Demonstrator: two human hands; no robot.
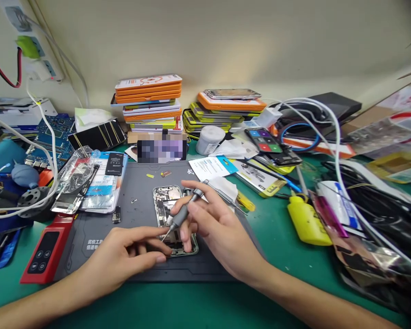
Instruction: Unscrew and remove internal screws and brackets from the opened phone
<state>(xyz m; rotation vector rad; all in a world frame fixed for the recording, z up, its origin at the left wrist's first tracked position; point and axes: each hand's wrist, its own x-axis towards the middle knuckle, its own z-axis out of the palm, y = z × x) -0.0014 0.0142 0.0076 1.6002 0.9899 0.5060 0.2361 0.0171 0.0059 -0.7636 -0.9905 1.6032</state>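
Note:
An opened phone [164, 201] lies face down on a dark grey work mat [137, 183], its insides showing. My right hand [212, 228] grips a grey screwdriver [183, 212], tip angled down into the phone's lower half. My left hand [126, 258] rests on the mat at the phone's lower left edge, fingers pinched together against the phone's frame. Small screws and tiny parts [134, 200] lie loose on the mat above the hands.
Stacks of orange boxes [148, 98] and phones stand at the back. A red device [44, 253] lies at the left, a yellow bottle [306, 221] at the right, and tangled cables [363, 192] and bags crowd the right side. A battery pack [106, 178] lies left of the mat.

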